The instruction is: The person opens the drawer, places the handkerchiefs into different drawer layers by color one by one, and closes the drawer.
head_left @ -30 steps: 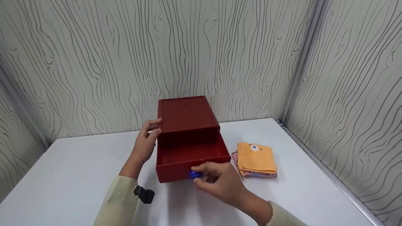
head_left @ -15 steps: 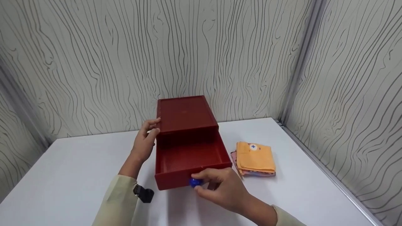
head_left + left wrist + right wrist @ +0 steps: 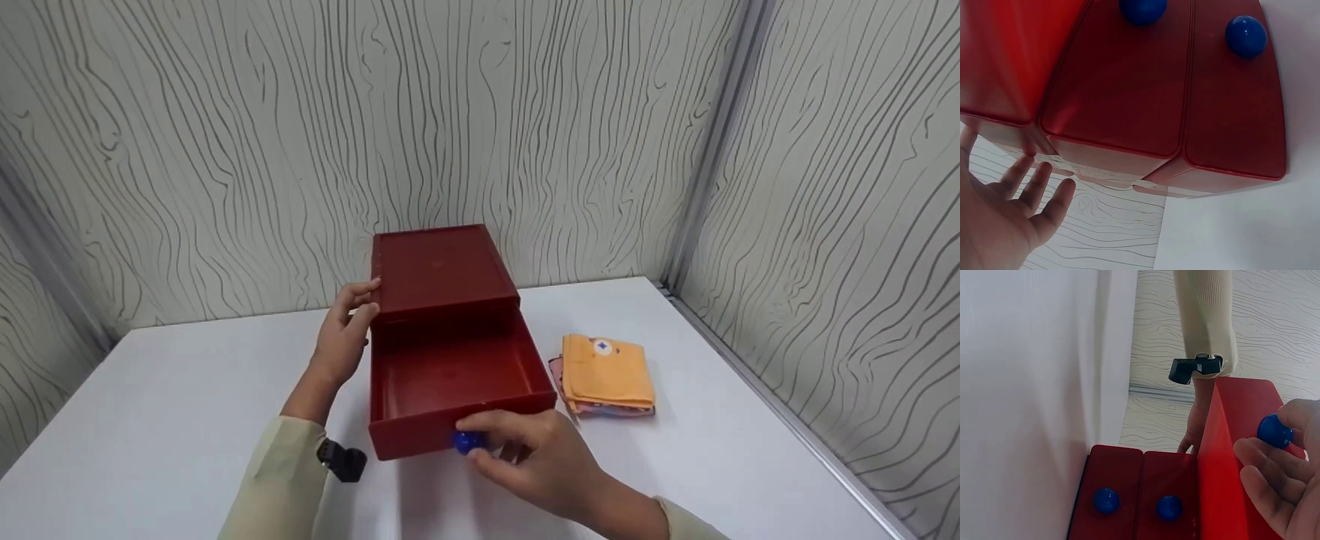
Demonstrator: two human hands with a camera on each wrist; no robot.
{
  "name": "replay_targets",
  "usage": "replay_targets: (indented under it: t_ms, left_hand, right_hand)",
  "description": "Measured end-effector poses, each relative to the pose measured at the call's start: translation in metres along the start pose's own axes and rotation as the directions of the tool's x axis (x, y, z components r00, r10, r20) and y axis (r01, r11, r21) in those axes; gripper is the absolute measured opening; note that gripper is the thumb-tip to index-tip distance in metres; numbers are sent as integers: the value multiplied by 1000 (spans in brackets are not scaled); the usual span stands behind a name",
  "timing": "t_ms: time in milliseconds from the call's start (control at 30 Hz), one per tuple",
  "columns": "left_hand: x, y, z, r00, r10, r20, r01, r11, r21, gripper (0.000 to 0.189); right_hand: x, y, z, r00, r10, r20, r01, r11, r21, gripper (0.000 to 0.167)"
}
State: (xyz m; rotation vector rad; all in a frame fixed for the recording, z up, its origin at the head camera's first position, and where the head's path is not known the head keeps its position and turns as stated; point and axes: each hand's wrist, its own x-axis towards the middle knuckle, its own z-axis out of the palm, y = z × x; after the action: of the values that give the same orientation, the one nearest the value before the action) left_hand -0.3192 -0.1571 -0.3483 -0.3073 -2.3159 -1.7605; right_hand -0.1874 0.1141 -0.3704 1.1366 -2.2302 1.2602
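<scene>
A dark red plastic drawer cabinet stands on a white table, its top drawer pulled well out with a bare interior. Between thumb and index finger, my right hand pinches the round blue knob on that drawer's front; the right wrist view shows the knob in the fingers too. My left hand is against the cabinet's left side, fingertips at the top edge. Its fingers look fairly straight in the left wrist view. Below the pulled drawer, two shut drawers each carry a blue knob.
Right of the cabinet lies a folded orange cloth with patterned fabric under it. A wood-grain patterned wall rises behind the table, another on the right. A black device is strapped to the left wrist.
The top drawer has slid farther out toward me, with my right hand moving along on its knob. Over the last half second it moved only slightly. My left hand stays at the cabinet's side.
</scene>
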Motion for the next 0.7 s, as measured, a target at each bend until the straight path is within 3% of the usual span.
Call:
replay_targets:
  t_ms: [133, 233, 300, 367, 433, 500, 600, 700]
  left_hand:
    - [-7, 14, 0, 1000, -17, 2, 17, 1000, 6, 40]
    - [-7, 14, 0, 1000, -20, -3, 20, 1000, 11, 40]
    - [-4, 8, 1, 1000, -16, -6, 16, 1000, 7, 40]
    - [-1, 1, 1, 1000, -8, -6, 8, 1000, 3, 40]
    - [1, -3, 2, 1000, 1, -7, -1, 1000, 0, 40]
    - [2, -5, 2, 1000, 12, -10, -12, 1000, -4, 40]
    - [1, -5, 1, 1000, 20, -15, -20, 1000, -12, 40]
    - [1, -5, 1, 1000, 16, -16, -16, 1000, -8, 39]
  right_hand:
    - [-4, 6, 0, 984, -160, 72, 158, 987, 35, 23]
    - [-9, 9, -3, 948, -188, 258, 176, 982, 69, 18]
    - [-13, 13, -6, 899, -141, 416, 138, 990, 37, 18]
    - [-16, 17, -11, 837, -30, 547, 69, 996, -50, 22]
    - [-17, 24, -15, 783, 82, 617, 21, 987, -157, 22]
    - [-18, 33, -19, 759, 157, 631, 3, 970, -244, 20]
    - [-19, 50, -28, 778, 212, 591, -25, 951, -309, 17]
    - [-18, 67, -37, 834, 244, 496, -59, 932, -359, 17]
